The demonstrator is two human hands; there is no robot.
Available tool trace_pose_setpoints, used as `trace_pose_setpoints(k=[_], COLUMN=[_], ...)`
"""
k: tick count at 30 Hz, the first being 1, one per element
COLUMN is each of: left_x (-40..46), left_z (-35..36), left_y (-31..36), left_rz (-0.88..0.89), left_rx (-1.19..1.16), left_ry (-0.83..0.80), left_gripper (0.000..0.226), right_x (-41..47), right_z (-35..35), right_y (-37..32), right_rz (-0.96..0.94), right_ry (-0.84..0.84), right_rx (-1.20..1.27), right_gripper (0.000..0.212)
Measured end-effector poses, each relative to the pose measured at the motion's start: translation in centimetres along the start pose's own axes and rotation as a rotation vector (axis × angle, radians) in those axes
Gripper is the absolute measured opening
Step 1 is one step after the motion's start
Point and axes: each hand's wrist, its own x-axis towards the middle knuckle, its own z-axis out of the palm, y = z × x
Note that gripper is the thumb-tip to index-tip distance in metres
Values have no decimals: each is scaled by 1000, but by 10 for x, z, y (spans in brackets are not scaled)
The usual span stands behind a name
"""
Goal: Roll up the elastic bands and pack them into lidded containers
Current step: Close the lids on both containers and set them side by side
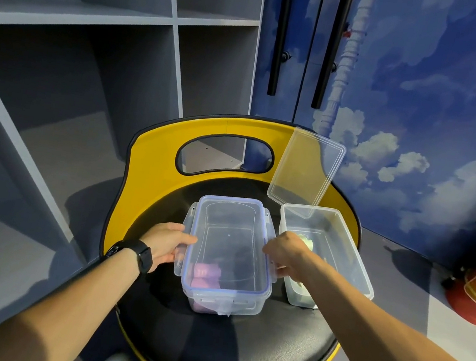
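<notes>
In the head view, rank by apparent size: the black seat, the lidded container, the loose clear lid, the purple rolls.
1. black seat
2. lidded container
3. loose clear lid, though it stands farther off, so this is unsure
4. purple rolls

Left hand (166,240), right hand (283,250): fingers curled.

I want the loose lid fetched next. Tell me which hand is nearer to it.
Right. The right hand sits just below the loose lid; the left hand is across the lidded container, farther away.
</notes>
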Motion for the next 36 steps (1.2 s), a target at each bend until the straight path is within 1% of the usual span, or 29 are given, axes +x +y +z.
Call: trace_pose_setpoints(k=[3, 7, 12, 16, 18, 21, 23, 27, 29, 30, 33, 34, 36], left_x=[2, 4, 3, 3, 5, 6, 4, 2, 1, 0, -4, -3, -1], left_z=[2, 2, 4, 4, 3, 5, 7, 5, 4, 3, 5, 8, 14], left_y=[-3, -4, 1, -2, -2, 0, 2, 4, 5, 6, 13, 14, 15], left_rz=[11, 11, -18, -33, -39, -23, -12, -20, -3, 25, 120, 146, 161], left_rx=[1, -8, 7, -11, -28, -36, -28, -18, 68, 170, 591, 672, 728], left_ry=[-3, 19, 31, 15, 5, 27, 57, 27, 48, 70, 149, 168, 193], left_gripper=[40, 47, 34, 31, 37, 61, 72, 72, 67, 63, 41, 35, 28], right_x=[0, 0, -2, 3, 3, 1, 2, -1, -3, 0, 5, 7, 8], right_z=[0, 0, 0, 1, 1, 1, 2, -1, -3, -2, -1, 0, 0], right_y=[1, 0, -3, -2, -3, -4, -5, -12, -15, -17, -18, -18, -18], right_rz=[-3, -3, 7, 16, 23, 43, 46, 37, 9, 2, -21, -32, -34], right_ry=[23, 26, -1, -1, -5, -39, -78, -86, -70, -81, -73, -70, -78], right_rx=[20, 15, -73, -101, -114, -126, -178, -211, -248, -239, -281, -293, -320], right_gripper=[26, 26, 24, 25, 25, 29, 33, 29, 28, 29, 34, 34, 34])
